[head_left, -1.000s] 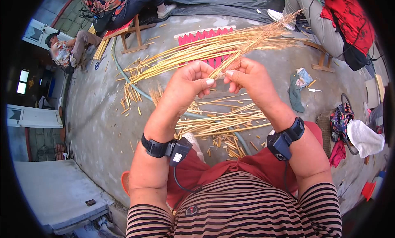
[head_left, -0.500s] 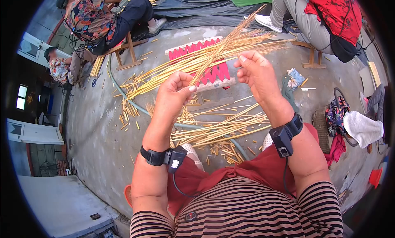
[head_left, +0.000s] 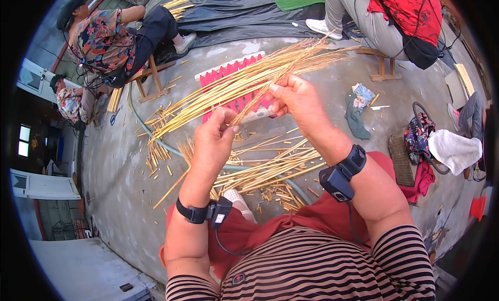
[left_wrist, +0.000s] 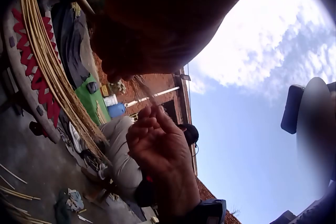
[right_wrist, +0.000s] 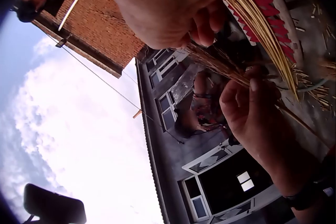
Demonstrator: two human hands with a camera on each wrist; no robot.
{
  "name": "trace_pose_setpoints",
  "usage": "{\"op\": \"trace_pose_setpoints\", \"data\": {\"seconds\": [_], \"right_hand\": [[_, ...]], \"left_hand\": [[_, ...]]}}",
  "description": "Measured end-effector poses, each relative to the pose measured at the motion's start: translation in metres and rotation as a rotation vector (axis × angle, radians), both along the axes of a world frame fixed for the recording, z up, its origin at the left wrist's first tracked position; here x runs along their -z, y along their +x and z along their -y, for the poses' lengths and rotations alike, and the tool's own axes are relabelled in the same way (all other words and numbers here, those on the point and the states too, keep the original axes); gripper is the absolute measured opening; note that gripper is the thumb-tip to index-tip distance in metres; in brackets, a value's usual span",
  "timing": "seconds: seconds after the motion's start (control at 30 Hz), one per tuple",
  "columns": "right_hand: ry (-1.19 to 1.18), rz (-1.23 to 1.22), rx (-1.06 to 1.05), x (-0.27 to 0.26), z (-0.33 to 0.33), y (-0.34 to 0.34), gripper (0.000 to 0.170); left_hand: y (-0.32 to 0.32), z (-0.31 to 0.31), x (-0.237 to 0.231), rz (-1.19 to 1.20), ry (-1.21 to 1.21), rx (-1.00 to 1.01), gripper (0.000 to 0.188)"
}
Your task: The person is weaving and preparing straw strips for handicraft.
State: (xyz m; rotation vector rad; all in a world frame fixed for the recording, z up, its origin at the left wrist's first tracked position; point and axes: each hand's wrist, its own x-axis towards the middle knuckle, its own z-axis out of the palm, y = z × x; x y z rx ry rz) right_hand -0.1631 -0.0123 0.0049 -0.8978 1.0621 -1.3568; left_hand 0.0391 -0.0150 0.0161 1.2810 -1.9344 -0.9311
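Observation:
My left hand [head_left: 214, 139] pinches a straw-coloured stalk [head_left: 170, 189] between thumb and fingers, just below its feathery head. The bare stem slants down to the left behind the wrist. Thumb and fingertips of my right hand [head_left: 300, 101] pinch the wispy brown head [head_left: 253, 104] farther up, also seen in the right wrist view as brown strands [right_wrist: 210, 62] between both hands. Beyond the hands, a bundle of similar stalks [head_left: 200, 104] lies across a folding stool [head_left: 223, 78] with pink webbing and pale wooden bars.
Loose stalks [head_left: 270, 168] and many short cut pieces [head_left: 285, 198] lie on the concrete floor before my feet, across a grey-green hose [head_left: 166, 146]. Other people sit on low wooden stools [head_left: 382, 67] at far left and right. Cloths [head_left: 358, 116] and a bag [head_left: 420, 137] lie right.
My right hand, apart from the stalk half a second ago, now pinches its feathery head. The stalk has slid down-left through my left hand, so its bare stem shows below the wrist.

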Motion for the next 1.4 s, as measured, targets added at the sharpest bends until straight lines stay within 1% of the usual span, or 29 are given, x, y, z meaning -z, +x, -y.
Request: {"op": "trace_pose_setpoints", "data": {"seconds": [0.1,0.13,0.23,0.33,0.37,0.47,0.6,0.7,0.8,0.9,1.0,1.1,1.2,1.4], "right_hand": [[-0.009,-0.008,-0.019,-0.001,-0.001,0.002,0.010],[-0.015,-0.001,-0.026,-0.002,-0.002,0.004,0.009],[-0.026,-0.087,-0.069,-0.001,-0.006,0.012,0.009],[0.006,-0.064,-0.143,0.007,-0.013,0.029,0.009],[0.003,-0.080,-0.159,0.012,-0.016,0.035,0.009],[0.009,-0.091,-0.204,0.017,-0.023,0.047,0.008],[-0.042,-0.141,-0.201,0.016,-0.017,0.040,0.007],[0.008,-0.128,-0.169,0.009,-0.015,0.028,0.008],[0.006,-0.061,-0.091,0.004,-0.012,0.016,0.007],[0.004,0.036,-0.055,0.002,-0.010,0.008,0.006],[-0.001,0.016,-0.113,0.000,-0.012,0.005,0.009],[0.014,0.013,-0.124,-0.003,-0.014,0.005,0.009],[0.013,0.004,-0.112,-0.001,-0.012,0.006,0.007],[0.020,-0.024,-0.111,0.001,-0.012,0.008,0.005]], "left_hand": [[-0.001,-0.003,0.002,0.037,-0.002,0.022,0.018],[-0.001,-0.003,0.002,0.007,0.047,0.024,0.019],[-0.001,0.001,0.007,-0.088,0.182,0.053,0.019],[-0.006,0.002,0.005,-0.231,0.275,0.092,0.016],[-0.013,-0.001,0.001,-0.250,0.305,0.059,0.021],[-0.017,-0.003,-0.004,-0.343,0.344,0.068,0.025],[-0.019,-0.002,0.004,-0.298,0.264,-0.002,0.025],[-0.017,-0.001,0.010,-0.249,0.174,-0.064,0.022],[-0.017,-0.004,0.009,-0.311,0.312,-0.129,0.022],[-0.018,-0.004,0.011,-0.329,0.242,-0.099,0.021],[-0.018,-0.004,0.012,-0.344,0.233,-0.086,0.019],[-0.020,-0.004,0.012,-0.339,0.250,-0.081,0.017],[-0.021,-0.004,0.014,-0.301,0.246,-0.062,0.017],[-0.022,-0.004,0.017,-0.323,0.324,0.001,0.019]]}}
